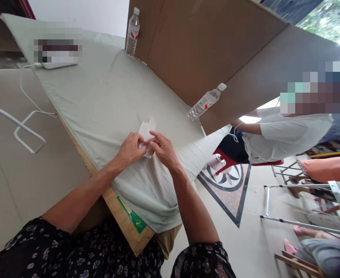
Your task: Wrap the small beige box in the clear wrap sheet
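My left hand (131,148) and my right hand (163,150) meet over the cloth-covered table near its front end. Between them is a thin white tissue (147,128), crumpled, with two pointed corners sticking up beyond my fingers. My left fingers are closed, pinching the tissue's lower part. On the other side, my right thumb and fingertips also grip it, with the index finger stretched out above. What lies inside the folds, if anything, is hidden by my fingers.
A water bottle (133,33) stands at the table's far end by a cardboard panel (187,46). Another bottle (206,102) stands along the panel's foot, nearer me. A white device (60,63) with a cable is far left. A person in a white shirt (291,133) sits right.
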Available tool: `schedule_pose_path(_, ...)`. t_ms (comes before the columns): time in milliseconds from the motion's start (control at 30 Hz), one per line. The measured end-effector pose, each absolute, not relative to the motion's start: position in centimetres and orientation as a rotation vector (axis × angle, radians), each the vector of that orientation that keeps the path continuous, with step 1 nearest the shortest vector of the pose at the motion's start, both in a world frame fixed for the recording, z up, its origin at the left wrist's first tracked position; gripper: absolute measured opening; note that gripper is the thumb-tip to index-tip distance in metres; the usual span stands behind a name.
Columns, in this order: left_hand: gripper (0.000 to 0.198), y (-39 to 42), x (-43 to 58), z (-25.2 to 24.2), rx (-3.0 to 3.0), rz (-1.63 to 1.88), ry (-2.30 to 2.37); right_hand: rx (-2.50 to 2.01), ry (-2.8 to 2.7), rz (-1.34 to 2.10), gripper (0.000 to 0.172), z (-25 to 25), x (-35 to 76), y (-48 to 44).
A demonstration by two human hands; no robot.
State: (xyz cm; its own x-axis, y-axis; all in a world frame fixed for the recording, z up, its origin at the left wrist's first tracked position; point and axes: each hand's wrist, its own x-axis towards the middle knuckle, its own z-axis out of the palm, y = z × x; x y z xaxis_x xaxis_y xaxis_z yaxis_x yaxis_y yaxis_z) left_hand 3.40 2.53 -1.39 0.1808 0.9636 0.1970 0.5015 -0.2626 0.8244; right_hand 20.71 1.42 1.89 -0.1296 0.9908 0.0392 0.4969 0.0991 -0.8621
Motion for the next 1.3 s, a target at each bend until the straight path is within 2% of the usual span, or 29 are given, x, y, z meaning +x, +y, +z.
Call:
schedule_pose_path(67, 0.014, 2.5, 3.4, -1.6, 1.845, 0.990, 1.358, -1.484, -1.422, 0.984, 0.044, 1.4, 22.0, 2.0)
schedule_pose_path(167, 0.016, 2.3, 3.2, -1.5, 1.830, 0.970, 1.353, -1.587, -1.156, 1.111, 0.051, 0.9, 23.0, 3.1)
schedule_pose_path(267, 0.038, 1.9, 3.1, -1.3, 1.873, 0.940, 1.369, -1.627, -1.100, 1.258, 0.056, 0.5, 22.4, 4.9)
schedule_pose_path(367, 0.056, 1.6, 3.2, -1.3, 2.007, 0.901, 1.399, -1.583, -1.161, 1.280, 0.049, 0.0, 21.1, 6.8)
schedule_pose_path(567, 0.036, 1.7, 3.3, -1.9, 2.066, 0.881, 1.426, -1.533, -1.298, 1.322, 0.024, -0.8, 20.9, 8.5)
schedule_pose_path(833, 0.037, 2.2, 3.2, -2.4, 1.928, 0.908, 1.400, -1.248, -1.404, 1.137, 0.022, -0.6, 20.6, 6.2)
schedule_pose_path(967, 0.052, 2.0, 3.3, -2.6, 1.849, 1.080, 1.513, -1.268, -1.610, 0.922, 0.019, -0.3, 20.4, 4.1)
schedule_pose_path(1067, 0.065, 2.3, 2.9, -2.9, 1.893, 1.129, 1.425, -1.243, -1.749, 0.810, 0.016, -0.2, 20.6, 2.5)
schedule_pose_path(1133, 0.059, 2.7, 2.6, -3.1, 1.926, 1.085, 1.308, -1.213, -1.838, 0.752, 0.015, -0.3, 21.0, 1.4)
schedule_pose_path(1200, 0.040, 3.1, 2.3, -3.4, 1.927, 1.045, 1.224, -1.152, -1.942, 0.682, 0.018, -0.4, 21.5, 0.2)
schedule_pose_path(1300, 0.023, 3.4, 2.0, -3.7, 1.860, 1.036, 1.154, -1.101, -2.122, 0.519, 0.040, -1.2, 22.0, -1.0)
